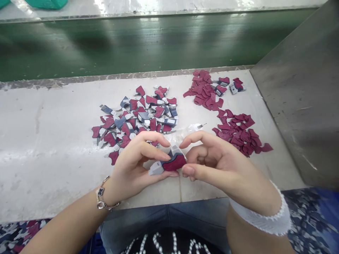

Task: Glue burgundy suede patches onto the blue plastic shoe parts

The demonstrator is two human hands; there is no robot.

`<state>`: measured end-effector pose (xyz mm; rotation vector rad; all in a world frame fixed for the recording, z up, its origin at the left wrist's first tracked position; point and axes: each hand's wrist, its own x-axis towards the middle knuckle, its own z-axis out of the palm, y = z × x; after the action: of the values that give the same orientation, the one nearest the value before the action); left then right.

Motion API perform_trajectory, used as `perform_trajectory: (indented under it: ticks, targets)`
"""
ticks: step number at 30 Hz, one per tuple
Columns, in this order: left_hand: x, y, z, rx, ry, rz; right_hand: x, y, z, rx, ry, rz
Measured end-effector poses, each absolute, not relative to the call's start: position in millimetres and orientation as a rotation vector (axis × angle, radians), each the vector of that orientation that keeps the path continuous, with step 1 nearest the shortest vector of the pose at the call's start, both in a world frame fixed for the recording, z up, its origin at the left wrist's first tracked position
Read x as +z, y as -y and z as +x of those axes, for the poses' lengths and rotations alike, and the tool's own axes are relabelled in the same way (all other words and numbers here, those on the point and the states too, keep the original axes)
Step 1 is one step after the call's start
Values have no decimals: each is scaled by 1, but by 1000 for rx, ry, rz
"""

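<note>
My left hand (137, 160) is closed on a small stack of cut pieces (171, 163), maroon on top with grey-white ends, held just above the near edge of the white table (45, 141). My right hand (217, 164) is beside it, thumb and forefinger curled and touching the stack's right end. Behind my hands lies a clear plastic tool with a metal needle tip (194, 127). A mixed pile of maroon, grey and white pieces (137, 118) lies just beyond my left hand.
Two piles of plain maroon pieces lie at the right (238, 134) and far right back (205, 92). A green conveyor belt (132, 42) runs behind the table. A slanted grey metal panel (302, 106) bounds the right side.
</note>
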<state>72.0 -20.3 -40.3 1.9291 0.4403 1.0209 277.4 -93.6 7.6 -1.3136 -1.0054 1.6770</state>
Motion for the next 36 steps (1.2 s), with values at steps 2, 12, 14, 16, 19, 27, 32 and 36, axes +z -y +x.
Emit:
perform_trajectory:
  ticks: [2,12,14,16,19,27,32,36]
  targets:
    - [-39,19,72,1007,-409,1884,9,95,277,1623,1077,-1311]
    - [-38,17,75,1036,-393,1934,13,97,269,1461,1212,-1301]
    - [-39,18,75,1045,-403,1946,15,99,266,1365,1281,-1374]
    - [-39,20,76,1072,-421,1951,17,101,261,1219,1367,-1463]
    - [-39,23,76,1111,-468,1938,18,105,253,1007,1457,-1582]
    - [-39,26,74,1104,-445,1863,23,110,240,756,1562,-1655]
    - [-41,28,73,1113,-512,1871,21,108,240,758,1575,-1655]
    - [-45,30,74,1152,-619,1746,17,106,238,700,1650,-1633]
